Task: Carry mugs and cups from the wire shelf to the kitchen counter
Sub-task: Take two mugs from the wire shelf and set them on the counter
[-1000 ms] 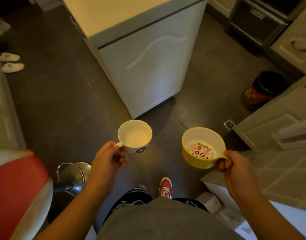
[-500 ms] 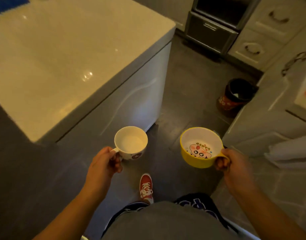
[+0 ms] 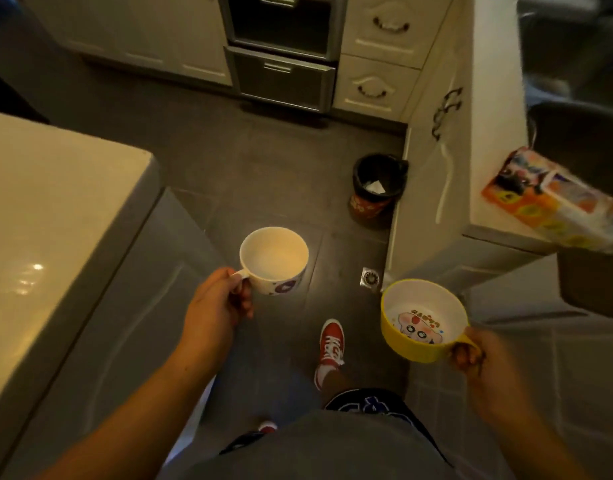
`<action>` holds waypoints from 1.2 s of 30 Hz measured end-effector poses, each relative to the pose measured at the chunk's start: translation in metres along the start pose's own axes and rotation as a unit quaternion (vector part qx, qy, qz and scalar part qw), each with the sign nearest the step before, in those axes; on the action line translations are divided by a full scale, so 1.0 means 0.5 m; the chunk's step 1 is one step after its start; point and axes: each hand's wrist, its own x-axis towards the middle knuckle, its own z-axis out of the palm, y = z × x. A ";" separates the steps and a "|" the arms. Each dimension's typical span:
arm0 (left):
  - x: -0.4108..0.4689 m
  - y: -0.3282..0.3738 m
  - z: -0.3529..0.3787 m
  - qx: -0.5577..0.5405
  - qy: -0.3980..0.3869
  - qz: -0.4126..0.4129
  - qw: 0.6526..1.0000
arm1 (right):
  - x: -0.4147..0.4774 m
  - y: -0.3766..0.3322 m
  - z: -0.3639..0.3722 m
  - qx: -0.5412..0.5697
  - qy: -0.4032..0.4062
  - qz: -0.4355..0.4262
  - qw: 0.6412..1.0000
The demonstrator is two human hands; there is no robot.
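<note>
My left hand (image 3: 218, 306) grips the handle of a white mug (image 3: 273, 259) with purple marks on its side; the mug is upright and looks empty. My right hand (image 3: 478, 362) holds a yellow mug (image 3: 422, 320) by its handle, a cartoon print showing on its white inside. Both mugs hang over the dark floor in front of me. The kitchen counter (image 3: 495, 109) runs along the right, its edge just beyond the yellow mug. The wire shelf is out of view.
A white island (image 3: 55, 220) fills the left. A black bin (image 3: 377, 188) stands on the floor against the right cabinets. A colourful packet (image 3: 554, 202) lies on the counter corner. Oven drawers (image 3: 280, 77) are ahead. My red shoe (image 3: 331, 344) is mid-step.
I have walked forward and turned right: the island has slid to the left, the oven and right counter are closer. Both mugs stay gripped; the yellow one sits lower and further right.
</note>
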 end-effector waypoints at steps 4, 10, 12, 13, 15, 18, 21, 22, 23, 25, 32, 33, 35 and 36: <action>0.106 0.033 0.066 -0.001 -0.001 0.005 1.000 | 0.129 -0.072 0.022 -0.026 0.009 -0.003 1.000; 0.198 0.078 0.078 0.008 0.037 0.015 0.999 | 0.311 -0.208 0.151 -0.023 -0.060 -0.008 0.998; 0.227 0.096 0.069 0.007 0.060 0.017 0.998 | 0.367 -0.251 0.209 -0.043 -0.077 -0.011 0.996; 0.246 0.105 0.064 0.007 0.073 0.019 0.997 | 0.400 -0.273 0.242 -0.054 -0.085 -0.017 0.995; 0.283 0.118 0.059 -0.001 0.097 0.019 0.995 | 0.452 -0.312 0.302 -0.065 -0.103 -0.025 0.992; 0.361 0.135 0.055 -0.032 0.132 0.019 0.991 | 0.538 -0.358 0.398 -0.068 -0.139 -0.033 0.987; 0.456 0.157 0.057 -0.054 0.162 0.021 0.985 | 0.615 -0.400 0.482 -0.061 -0.165 -0.045 0.983; 0.489 0.171 0.060 -0.061 0.166 0.018 0.984 | 0.639 -0.415 0.503 -0.058 -0.169 -0.046 0.983; 0.526 0.184 0.063 -0.063 0.164 0.014 0.984 | 0.666 -0.430 0.522 -0.054 -0.168 -0.040 0.983; 0.595 0.206 0.074 -0.067 0.164 0.016 0.984 | 0.718 -0.451 0.546 -0.049 -0.153 -0.031 0.987; 0.825 0.328 0.157 -0.065 0.134 0.018 0.989 | 0.882 -0.560 0.588 -0.039 -0.117 -0.022 0.992; 0.923 0.367 0.190 -0.071 0.121 0.006 0.990 | 0.966 -0.602 0.606 -0.037 -0.108 -0.022 0.993; 0.928 0.394 0.205 -0.056 0.115 0.001 0.992 | 0.953 -0.620 0.598 -0.050 -0.118 -0.010 0.992; 0.942 0.402 0.212 -0.066 0.116 0.009 0.991 | 0.962 -0.619 0.594 -0.047 -0.112 -0.010 0.993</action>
